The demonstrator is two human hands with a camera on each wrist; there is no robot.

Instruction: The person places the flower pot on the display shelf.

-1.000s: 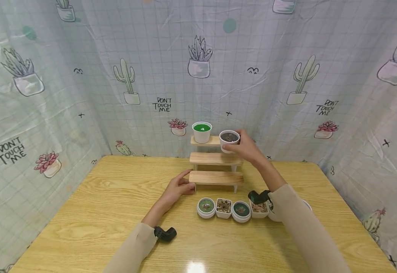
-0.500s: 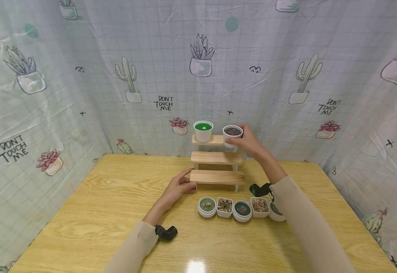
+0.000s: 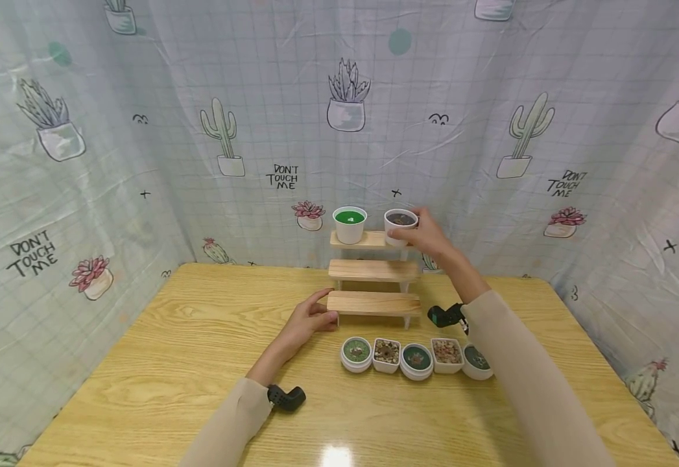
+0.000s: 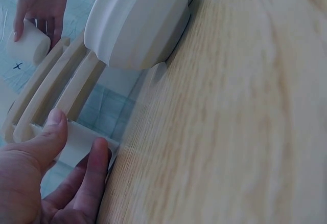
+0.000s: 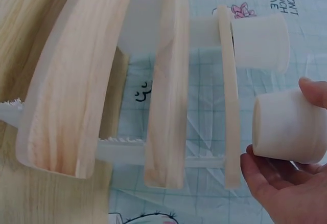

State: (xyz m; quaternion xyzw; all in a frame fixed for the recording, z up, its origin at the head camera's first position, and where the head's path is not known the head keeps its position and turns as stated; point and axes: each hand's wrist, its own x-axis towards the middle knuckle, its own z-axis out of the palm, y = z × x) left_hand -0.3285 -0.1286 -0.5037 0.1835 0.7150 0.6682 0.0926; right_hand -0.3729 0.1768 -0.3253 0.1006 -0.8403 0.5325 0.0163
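Now, right of frame centre, your right hand (image 3: 429, 237) holds the grey-filled cup (image 3: 400, 220) between thumb and fingers, your left hand (image 3: 304, 323) gripping the stand (image 3: 373, 270).

The grey-topped pot (image 5: 285, 127) is white, the shelves (image 3: 373, 270) tan-grained, the curtain (image 3: 281, 104) cactus-printed.

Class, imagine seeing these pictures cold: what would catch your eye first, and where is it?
Probably the vivid green-filled pot, standing at the left of the wooden top shelf. Next, the right hand holding a dark-filled pot just off that shelf's right end. Behind it all hangs a pale cloth printed with cacti and "DON'T TOUCH ME".
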